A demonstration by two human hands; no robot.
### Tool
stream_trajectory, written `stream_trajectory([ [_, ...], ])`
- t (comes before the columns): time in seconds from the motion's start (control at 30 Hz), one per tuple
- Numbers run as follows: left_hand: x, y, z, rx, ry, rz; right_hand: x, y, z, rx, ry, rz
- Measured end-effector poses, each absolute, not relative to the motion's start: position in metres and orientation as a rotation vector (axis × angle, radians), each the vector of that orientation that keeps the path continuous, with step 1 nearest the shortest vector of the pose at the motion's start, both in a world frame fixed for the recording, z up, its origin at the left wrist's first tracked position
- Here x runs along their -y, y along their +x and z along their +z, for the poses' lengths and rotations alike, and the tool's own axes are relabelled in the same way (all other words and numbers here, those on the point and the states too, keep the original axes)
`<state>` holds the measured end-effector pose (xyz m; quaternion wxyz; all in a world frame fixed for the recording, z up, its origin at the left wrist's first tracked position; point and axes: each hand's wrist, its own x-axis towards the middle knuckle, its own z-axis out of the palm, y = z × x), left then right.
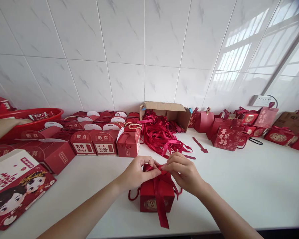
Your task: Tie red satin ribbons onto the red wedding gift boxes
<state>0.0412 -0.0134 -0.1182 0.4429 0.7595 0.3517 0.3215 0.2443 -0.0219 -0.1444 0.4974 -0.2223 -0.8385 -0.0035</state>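
A red gift box (146, 192) with a gold emblem on its front stands on the white table before me. Red satin ribbon (160, 202) crosses its top, and one tail hangs down the front past the base. Dark red cord handles (134, 195) stick out at its sides. My left hand (141, 171) pinches the ribbon at the top of the box from the left. From the right, my right hand (181, 170) pinches the ribbon at nearly the same spot. The fingers of both hands partly hide the knot area.
Behind the box, a cardboard carton (164, 106) lies on its side, spilling loose red ribbons (156, 136). Rows of red gift boxes (82, 142) stand at left near a red basin (57, 114). More gift bags (226, 137) line the wall at right. A strip tag (200, 145) lies between.
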Motion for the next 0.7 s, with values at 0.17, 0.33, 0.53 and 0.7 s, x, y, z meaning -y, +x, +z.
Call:
stream_trajectory([
  [0.17,0.012,0.042,-0.124,-0.893,1.890,0.821,0.020,0.245,-0.154,1.986,-0.574,0.009],
  [0.33,0.013,0.040,-0.126,-0.918,1.888,0.798,0.020,0.246,-0.159,1.960,-0.590,0.044],
  [0.53,0.015,0.041,-0.125,-0.856,1.787,0.860,0.020,0.244,-0.151,1.996,-0.557,0.022],
  [0.7,0.016,0.046,-0.126,-0.869,1.781,0.885,0.018,0.244,-0.153,1.986,-0.592,-0.002],
])
